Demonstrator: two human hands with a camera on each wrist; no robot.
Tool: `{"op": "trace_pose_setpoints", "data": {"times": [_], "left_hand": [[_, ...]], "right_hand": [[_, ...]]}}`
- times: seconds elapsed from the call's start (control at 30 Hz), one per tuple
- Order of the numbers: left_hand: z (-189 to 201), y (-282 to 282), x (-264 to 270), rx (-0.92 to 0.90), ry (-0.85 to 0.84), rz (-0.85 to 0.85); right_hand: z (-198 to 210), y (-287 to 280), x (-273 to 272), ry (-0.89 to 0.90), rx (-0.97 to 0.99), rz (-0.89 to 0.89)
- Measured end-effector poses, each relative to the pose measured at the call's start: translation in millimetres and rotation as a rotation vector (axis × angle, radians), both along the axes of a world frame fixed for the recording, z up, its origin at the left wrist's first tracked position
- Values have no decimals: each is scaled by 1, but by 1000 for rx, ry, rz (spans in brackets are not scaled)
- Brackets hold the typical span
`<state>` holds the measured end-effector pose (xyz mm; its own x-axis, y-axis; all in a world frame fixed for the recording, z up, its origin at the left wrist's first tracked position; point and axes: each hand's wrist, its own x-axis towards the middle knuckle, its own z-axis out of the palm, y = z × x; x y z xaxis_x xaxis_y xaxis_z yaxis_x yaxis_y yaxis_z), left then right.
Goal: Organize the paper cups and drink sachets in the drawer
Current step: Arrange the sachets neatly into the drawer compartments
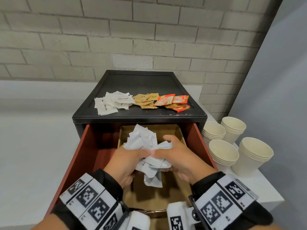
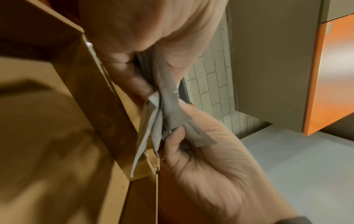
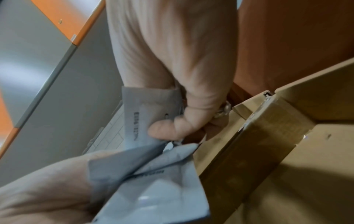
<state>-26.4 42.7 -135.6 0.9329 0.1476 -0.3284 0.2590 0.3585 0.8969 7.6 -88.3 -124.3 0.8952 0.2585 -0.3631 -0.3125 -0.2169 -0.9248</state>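
Note:
Both hands hold one bunch of white sachets (image 1: 146,146) above a cardboard box (image 1: 178,131) that sits inside the open red drawer (image 1: 79,156). My left hand (image 1: 127,156) grips the bunch from the left and my right hand (image 1: 176,155) from the right, thumbs meeting in the middle. In the wrist views, fingers curl round the grey-white sachets (image 2: 166,115) (image 3: 151,174) beside the box wall (image 3: 249,151). On the black cabinet top (image 1: 141,83) lie white sachets (image 1: 113,102), brown sachets (image 1: 146,101) and orange sachets (image 1: 174,102). Stacks of paper cups (image 1: 232,143) stand to the right.
The cabinet stands on a white counter (image 1: 33,138) against a grey brick wall (image 1: 116,39). The drawer's red side walls flank the box on both sides. A grey panel (image 1: 282,80) rises at the right, behind the cups.

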Motion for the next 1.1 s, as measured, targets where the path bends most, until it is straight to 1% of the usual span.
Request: {"op": "trace_pose_setpoints", "data": {"times": [0.13, 0.23, 0.33, 0.43, 0.5, 0.6, 0.7, 0.8, 0.9, 1.0, 1.07, 1.1], "left_hand": [[5, 5, 2, -10, 32, 47], [14, 12, 5, -16, 36, 85], [24, 22, 6, -44, 14, 142], [34, 37, 5, -142, -13, 208], [38, 46, 5, -237, -54, 261], [42, 52, 6, -395, -147, 348], [45, 56, 5, -489, -235, 435], [44, 59, 3, -464, -252, 466], [43, 61, 4, -483, -245, 518], [40, 63, 4, -523, -289, 507], [41, 63, 3, -609, -297, 485], [40, 63, 3, -593, -302, 489]], "right_hand": [[0, -3, 3, -80, 55, -74], [1, -8, 8, -95, 78, -164], [0, -12, 11, -20, 146, -227], [4, -12, 11, 100, 251, -200], [8, -10, 13, 160, 265, -169], [13, -2, 23, 166, 210, -148], [13, 12, 33, 137, 125, -120], [4, 32, 42, 136, 39, -114], [-6, 52, 52, 136, -49, -101], [-13, 66, 62, 131, -125, -62], [-17, 71, 68, 110, -183, -45], [-18, 74, 69, 91, -213, -27]]}}
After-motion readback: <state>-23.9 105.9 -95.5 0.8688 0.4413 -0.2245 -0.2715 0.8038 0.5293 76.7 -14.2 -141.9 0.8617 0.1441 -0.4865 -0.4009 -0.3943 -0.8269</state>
